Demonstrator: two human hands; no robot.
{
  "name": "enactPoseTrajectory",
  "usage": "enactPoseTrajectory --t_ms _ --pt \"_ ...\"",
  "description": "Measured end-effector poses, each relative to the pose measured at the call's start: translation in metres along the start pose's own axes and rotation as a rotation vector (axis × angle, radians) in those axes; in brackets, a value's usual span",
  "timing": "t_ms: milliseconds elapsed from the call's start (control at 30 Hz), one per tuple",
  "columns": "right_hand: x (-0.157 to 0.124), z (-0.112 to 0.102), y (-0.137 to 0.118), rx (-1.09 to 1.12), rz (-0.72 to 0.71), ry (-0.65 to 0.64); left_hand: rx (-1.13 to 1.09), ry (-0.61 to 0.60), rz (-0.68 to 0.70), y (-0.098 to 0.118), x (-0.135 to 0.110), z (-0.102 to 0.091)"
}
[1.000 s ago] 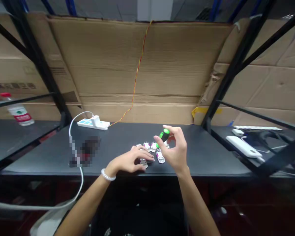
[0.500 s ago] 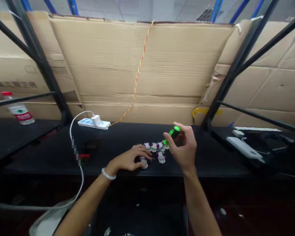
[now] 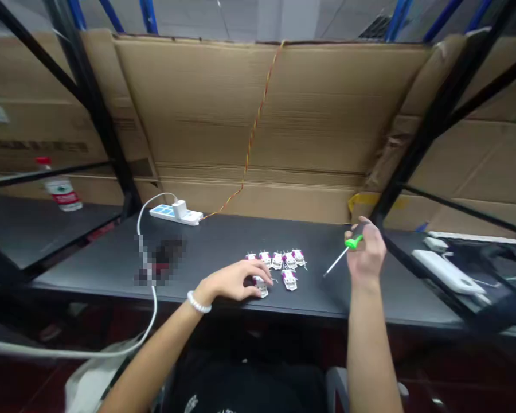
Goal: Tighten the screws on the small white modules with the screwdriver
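My right hand [image 3: 367, 255] is raised over the right part of the black table, its fingers closed around the green-and-black handle of a screwdriver [image 3: 336, 262]. The metal shaft points down and left, its tip apart from the small parts. My left hand [image 3: 236, 280], with a white beaded bracelet at the wrist, curls its thumb and fingers round a small white-and-purple part [image 3: 262, 287] near the table's front edge. Another such part [image 3: 289, 280] lies to the right of it. Behind them stands a row of several similar parts [image 3: 277, 261], with thin metal bits sticking out.
A white power strip [image 3: 189, 216] with a plugged-in charger lies at the back left; its white cable [image 3: 155, 310] hangs over the front edge. Dark metal posts [image 3: 417, 166] flank the table. A water bottle [image 3: 64, 194] is at far left, a white device [image 3: 445, 271] at far right.
My right hand has moved right with the screwdriver, away from the small parts, and the shaft now shows. My left hand stays at the same part. The view has shifted slightly.
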State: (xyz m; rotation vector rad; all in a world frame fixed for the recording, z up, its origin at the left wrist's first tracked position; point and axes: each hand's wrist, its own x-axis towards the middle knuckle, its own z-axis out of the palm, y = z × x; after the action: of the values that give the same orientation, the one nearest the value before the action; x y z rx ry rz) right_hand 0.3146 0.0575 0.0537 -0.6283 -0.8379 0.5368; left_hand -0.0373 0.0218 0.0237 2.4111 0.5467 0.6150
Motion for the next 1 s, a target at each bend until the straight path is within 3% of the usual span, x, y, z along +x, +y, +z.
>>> enactPoseTrajectory --t_ms 267,767,867,1000 --pt "-0.019 0.022 0.005 0.092 0.183 -0.145 -0.025 -0.007 0.036 -0.002 0.001 0.002" --pt "-0.023 0.025 0.003 0.079 0.176 -0.166 -0.056 -0.002 0.029 0.001 0.001 0.000" --pt "-0.023 0.025 0.003 0.074 0.175 -0.169 -0.076 0.045 0.033 -0.001 0.002 0.000" --pt "-0.023 0.024 0.004 0.070 0.166 -0.177 -0.153 0.206 0.086 -0.005 0.002 0.001"
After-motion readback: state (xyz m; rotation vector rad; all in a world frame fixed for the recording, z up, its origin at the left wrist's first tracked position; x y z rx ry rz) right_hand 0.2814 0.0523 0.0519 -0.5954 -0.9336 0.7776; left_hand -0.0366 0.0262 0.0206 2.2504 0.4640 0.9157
